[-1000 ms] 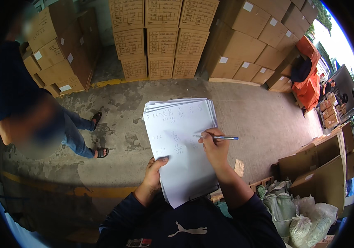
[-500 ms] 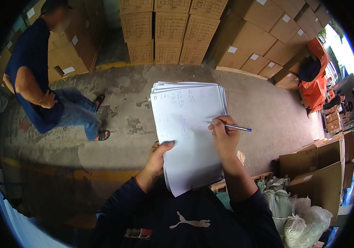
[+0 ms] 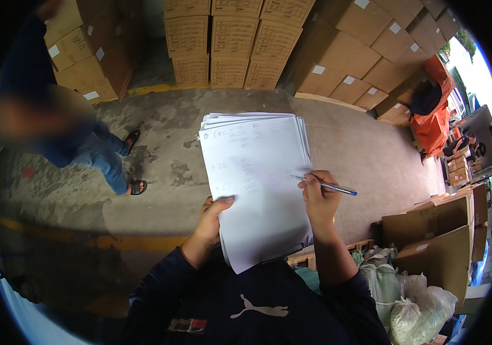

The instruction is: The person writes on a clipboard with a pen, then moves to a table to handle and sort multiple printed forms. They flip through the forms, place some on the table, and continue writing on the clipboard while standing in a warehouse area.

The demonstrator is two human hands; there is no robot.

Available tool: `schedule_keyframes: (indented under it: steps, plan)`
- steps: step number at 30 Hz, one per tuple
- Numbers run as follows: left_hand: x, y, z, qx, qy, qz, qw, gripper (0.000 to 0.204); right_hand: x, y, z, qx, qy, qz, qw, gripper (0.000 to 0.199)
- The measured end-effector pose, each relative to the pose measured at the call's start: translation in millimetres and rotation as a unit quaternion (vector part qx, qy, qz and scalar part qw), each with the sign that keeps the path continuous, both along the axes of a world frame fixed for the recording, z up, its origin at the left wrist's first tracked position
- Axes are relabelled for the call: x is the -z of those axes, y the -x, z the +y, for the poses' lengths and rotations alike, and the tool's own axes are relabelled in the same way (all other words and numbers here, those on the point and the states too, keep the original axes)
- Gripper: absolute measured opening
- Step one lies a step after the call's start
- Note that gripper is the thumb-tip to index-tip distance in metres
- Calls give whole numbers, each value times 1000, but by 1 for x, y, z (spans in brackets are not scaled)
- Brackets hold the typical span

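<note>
Pen (image 3: 339,188) has shifted toward the right edge of the paper stack (image 3: 263,221), pinched in the curled right hand (image 3: 322,198); the left hand (image 3: 211,217) clamps its left edge, where firm pressure should steady writing

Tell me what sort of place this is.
Probably a warehouse or loading bay, judging by the cardboard cartons stacked on a wooden pallet, the concrete floor and its yellow line.
</note>
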State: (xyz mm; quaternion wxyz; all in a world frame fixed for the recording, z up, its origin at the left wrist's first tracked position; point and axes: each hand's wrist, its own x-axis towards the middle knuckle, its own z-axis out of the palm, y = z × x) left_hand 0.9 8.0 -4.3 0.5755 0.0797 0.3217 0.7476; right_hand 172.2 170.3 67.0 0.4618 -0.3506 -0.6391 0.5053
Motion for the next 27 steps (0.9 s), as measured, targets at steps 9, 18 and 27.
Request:
schedule_keyframes:
  steps: [9, 18, 27]
  plan:
    - [1, 4, 1, 14, 7, 3, 1000, 40, 12, -15, -1, -32, -87, -48, 995, 5]
    - [3, 8, -1, 22, 2, 2, 1000, 39, 12, -17, -2, -47, -84, -90, 991, 4]
    - [-4, 4, 1, -1, 21, 5, 1000, 35, 18, -17, 4, -49, -111, -108, 987, 3]
